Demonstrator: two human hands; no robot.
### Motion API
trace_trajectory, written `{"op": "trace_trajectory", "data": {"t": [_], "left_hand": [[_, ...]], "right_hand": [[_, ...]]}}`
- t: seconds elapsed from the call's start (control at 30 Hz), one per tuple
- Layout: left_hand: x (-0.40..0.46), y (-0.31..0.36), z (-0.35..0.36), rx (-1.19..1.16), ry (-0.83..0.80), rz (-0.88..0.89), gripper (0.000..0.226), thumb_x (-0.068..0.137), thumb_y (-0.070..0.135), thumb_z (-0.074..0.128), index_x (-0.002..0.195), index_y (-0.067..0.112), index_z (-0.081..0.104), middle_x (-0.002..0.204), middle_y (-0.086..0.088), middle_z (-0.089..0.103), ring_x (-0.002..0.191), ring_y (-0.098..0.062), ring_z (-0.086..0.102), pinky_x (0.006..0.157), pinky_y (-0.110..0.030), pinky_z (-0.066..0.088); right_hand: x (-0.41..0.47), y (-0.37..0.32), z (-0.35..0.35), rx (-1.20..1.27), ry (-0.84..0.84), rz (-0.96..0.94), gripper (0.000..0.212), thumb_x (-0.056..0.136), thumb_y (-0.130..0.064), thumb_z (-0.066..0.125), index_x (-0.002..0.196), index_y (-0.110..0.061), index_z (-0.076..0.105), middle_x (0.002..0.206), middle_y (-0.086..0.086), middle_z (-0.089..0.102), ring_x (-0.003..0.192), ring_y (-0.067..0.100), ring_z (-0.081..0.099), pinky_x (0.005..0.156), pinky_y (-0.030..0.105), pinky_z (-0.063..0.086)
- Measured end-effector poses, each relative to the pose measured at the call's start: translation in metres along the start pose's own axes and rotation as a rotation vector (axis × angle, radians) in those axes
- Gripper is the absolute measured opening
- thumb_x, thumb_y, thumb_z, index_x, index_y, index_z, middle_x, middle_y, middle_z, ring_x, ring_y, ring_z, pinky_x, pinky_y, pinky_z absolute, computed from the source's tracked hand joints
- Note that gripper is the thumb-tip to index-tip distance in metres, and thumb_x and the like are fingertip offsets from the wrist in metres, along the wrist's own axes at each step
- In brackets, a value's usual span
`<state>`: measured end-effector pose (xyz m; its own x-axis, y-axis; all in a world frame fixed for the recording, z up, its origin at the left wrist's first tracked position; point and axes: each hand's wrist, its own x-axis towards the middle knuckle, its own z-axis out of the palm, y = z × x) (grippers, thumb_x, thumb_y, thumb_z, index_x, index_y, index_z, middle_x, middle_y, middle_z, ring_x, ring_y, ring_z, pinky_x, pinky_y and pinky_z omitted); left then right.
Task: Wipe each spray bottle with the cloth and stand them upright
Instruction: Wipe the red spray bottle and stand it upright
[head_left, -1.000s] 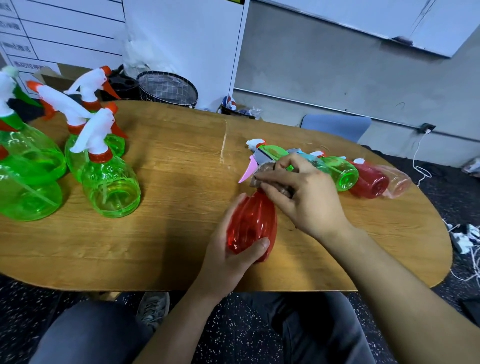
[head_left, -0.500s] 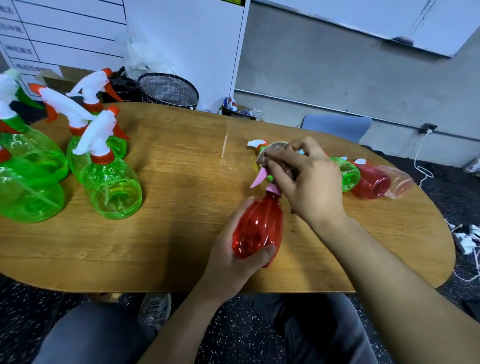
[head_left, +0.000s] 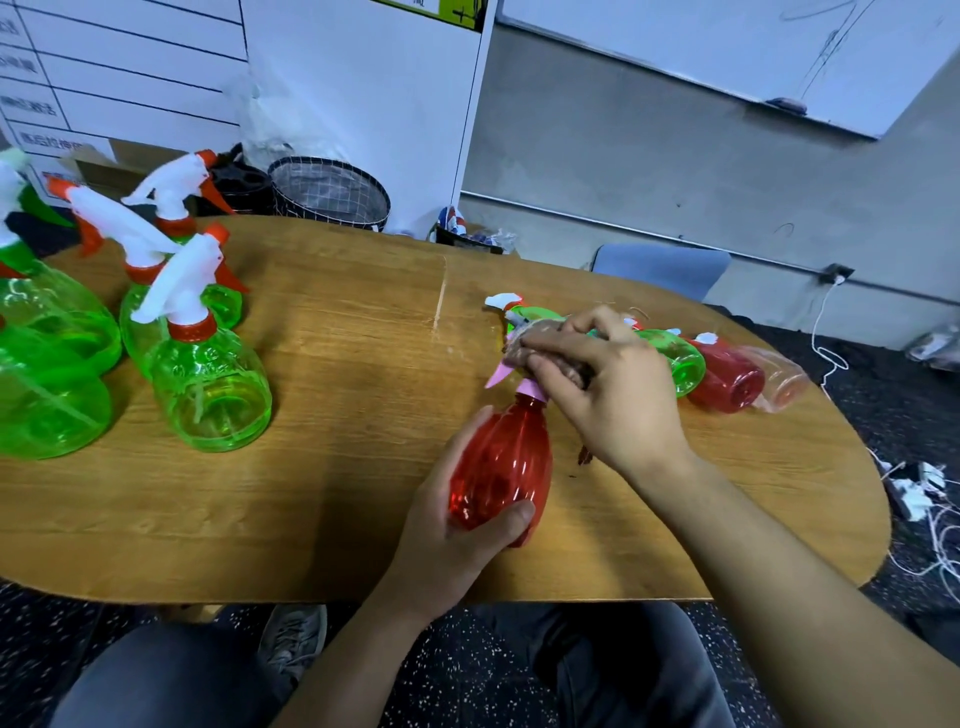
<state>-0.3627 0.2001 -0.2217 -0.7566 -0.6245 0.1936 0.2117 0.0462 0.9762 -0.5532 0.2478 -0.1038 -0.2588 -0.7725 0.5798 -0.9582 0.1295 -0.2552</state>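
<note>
on the left part of the table stand green spray bottles with white heads and orange-red nozzles; i count four clearly, the nearest one (head_left: 208, 384) in front, and one more green body at the left edge is cut off by the frame. on the far right side lie bottles on their side, close together: one green (head_left: 678, 358), one red (head_left: 727, 376) and one pale clear bottle (head_left: 779, 382). another green one with a white head (head_left: 501, 301) shows behind the right hand, mostly hidden.

the wooden table (head_left: 337, 467) is oval with light grain. behind it are a white board with lines, a grey wall, a dark mesh basket (head_left: 330, 192), a blue chair back (head_left: 660, 267) and white cables (head_left: 826, 353) on the dark speckled floor at the right.

the red spray bottle (head_left: 501, 462) in work is near the middle of the near edge, leaning with its head to the far side. it is transparent red with ribs and has a pink collar and pink trigger. the left hand (head_left: 452, 535) grips its lower body, thumb across the near side. the right hand (head_left: 608, 389) has its fingers curled round a brownish cloth (head_left: 535, 338), pressing it on the bottle's head.
</note>
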Motion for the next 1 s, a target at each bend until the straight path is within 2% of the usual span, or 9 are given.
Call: {"op": "trace_trajectory", "data": {"t": [0.07, 0.23, 0.37, 0.5, 0.57, 0.67, 0.8, 0.9, 1.0], "left_hand": [[0.000, 0.001, 0.000, 0.002, 0.010, 0.007, 0.086, 0.087, 0.034, 0.082, 0.161, 0.041, 0.039, 0.153, 0.013, 0.055, 0.141, -0.011, 0.056, 0.110, -0.030, 0.053], [0.001, 0.000, -0.001, -0.008, 0.040, 0.006, 0.086, 0.088, 0.032, 0.083, 0.162, 0.036, 0.040, 0.157, 0.007, 0.054, 0.146, -0.016, 0.053, 0.117, -0.041, 0.050], [0.000, 0.003, 0.001, -0.009, 0.030, 0.004, 0.087, 0.087, 0.034, 0.083, 0.162, 0.035, 0.040, 0.157, 0.009, 0.054, 0.144, -0.014, 0.054, 0.114, -0.035, 0.051], [0.000, 0.003, 0.000, -0.026, 0.051, 0.002, 0.085, 0.087, 0.030, 0.083, 0.162, 0.032, 0.041, 0.155, 0.007, 0.057, 0.144, -0.014, 0.055, 0.116, -0.033, 0.049], [0.000, 0.001, 0.000, -0.012, 0.045, -0.005, 0.087, 0.085, 0.038, 0.085, 0.160, 0.042, 0.041, 0.154, 0.013, 0.056, 0.143, -0.012, 0.055, 0.116, -0.039, 0.051], [-0.002, 0.002, 0.000, -0.010, 0.028, -0.025, 0.091, 0.077, 0.052, 0.085, 0.156, 0.055, 0.040, 0.150, 0.020, 0.056, 0.139, -0.011, 0.059, 0.111, -0.043, 0.055], [-0.001, 0.003, 0.000, -0.036, 0.003, -0.033, 0.091, 0.073, 0.050, 0.086, 0.152, 0.059, 0.042, 0.145, 0.022, 0.059, 0.136, -0.011, 0.061, 0.108, -0.039, 0.058], [-0.001, 0.003, 0.000, -0.047, 0.014, -0.033, 0.090, 0.073, 0.048, 0.087, 0.151, 0.061, 0.043, 0.144, 0.023, 0.060, 0.136, -0.010, 0.061, 0.107, -0.038, 0.058], [-0.002, 0.004, -0.001, -0.051, 0.029, -0.035, 0.090, 0.075, 0.047, 0.086, 0.153, 0.057, 0.042, 0.144, 0.021, 0.060, 0.136, -0.012, 0.061, 0.106, -0.035, 0.058]], "right_hand": [[-0.001, 0.002, -0.002, -0.013, 0.065, 0.067, 0.027, 0.096, -0.046, 0.066, 0.119, -0.037, 0.078, 0.106, -0.008, 0.060, 0.088, 0.016, 0.068, 0.070, 0.042, 0.059], [-0.015, -0.004, -0.002, 0.055, -0.088, -0.060, 0.029, 0.096, -0.049, 0.063, 0.119, -0.038, 0.078, 0.106, -0.012, 0.058, 0.089, 0.011, 0.067, 0.073, 0.042, 0.059], [-0.014, 0.001, -0.004, 0.069, 0.027, 0.080, 0.029, 0.095, -0.048, 0.066, 0.119, -0.036, 0.079, 0.103, -0.010, 0.059, 0.091, 0.010, 0.066, 0.077, 0.041, 0.059], [-0.019, -0.003, -0.006, 0.148, -0.158, -0.069, 0.032, 0.096, -0.053, 0.065, 0.119, -0.037, 0.078, 0.105, -0.012, 0.058, 0.095, 0.007, 0.065, 0.079, 0.041, 0.058], [-0.012, 0.003, -0.007, 0.108, -0.084, -0.016, 0.028, 0.097, -0.052, 0.066, 0.118, -0.039, 0.079, 0.103, -0.012, 0.059, 0.092, 0.006, 0.064, 0.078, 0.039, 0.058], [0.009, 0.011, -0.013, 0.180, 0.114, 0.139, 0.020, 0.098, -0.036, 0.074, 0.116, -0.032, 0.081, 0.102, -0.008, 0.068, 0.097, 0.002, 0.064, 0.089, 0.032, 0.055], [0.035, 0.009, -0.009, 0.359, 0.028, 0.269, 0.021, 0.097, -0.039, 0.073, 0.115, -0.031, 0.081, 0.111, -0.010, 0.076, 0.109, 0.004, 0.068, 0.100, 0.034, 0.054], [0.038, 0.006, 0.003, 0.465, -0.155, 0.344, 0.016, 0.101, -0.034, 0.071, 0.110, -0.027, 0.082, 0.103, -0.011, 0.079, 0.097, 0.004, 0.073, 0.089, 0.028, 0.055], [0.034, 0.009, 0.003, 0.585, -0.192, 0.386, 0.015, 0.101, -0.027, 0.070, 0.103, -0.019, 0.083, 0.093, -0.007, 0.081, 0.080, 0.001, 0.069, 0.074, 0.019, 0.052]]}}
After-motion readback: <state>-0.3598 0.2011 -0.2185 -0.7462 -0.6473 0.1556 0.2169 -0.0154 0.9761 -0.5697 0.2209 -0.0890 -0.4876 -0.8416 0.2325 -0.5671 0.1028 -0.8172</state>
